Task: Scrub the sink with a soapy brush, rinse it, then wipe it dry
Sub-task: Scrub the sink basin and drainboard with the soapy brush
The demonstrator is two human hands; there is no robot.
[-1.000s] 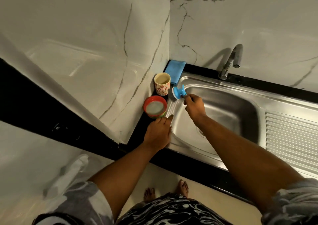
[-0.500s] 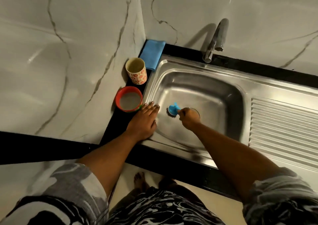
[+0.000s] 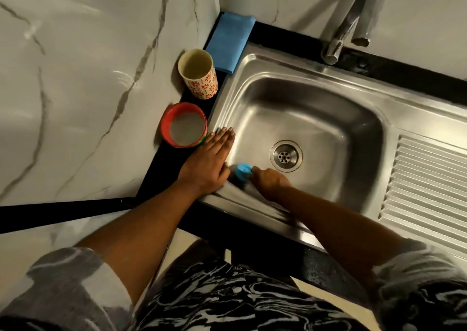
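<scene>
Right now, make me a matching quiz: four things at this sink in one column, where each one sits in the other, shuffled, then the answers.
Things
1. brush
2. blue cloth
3. floral cup
4. red bowl

Places
A. folded in the far corner of the counter
B. in the sink, gripped by the right hand
C. beside the fingertips of the left hand
D. upright between cloth and bowl

Pairs: 1-B, 2-A, 3-D, 4-C
</scene>
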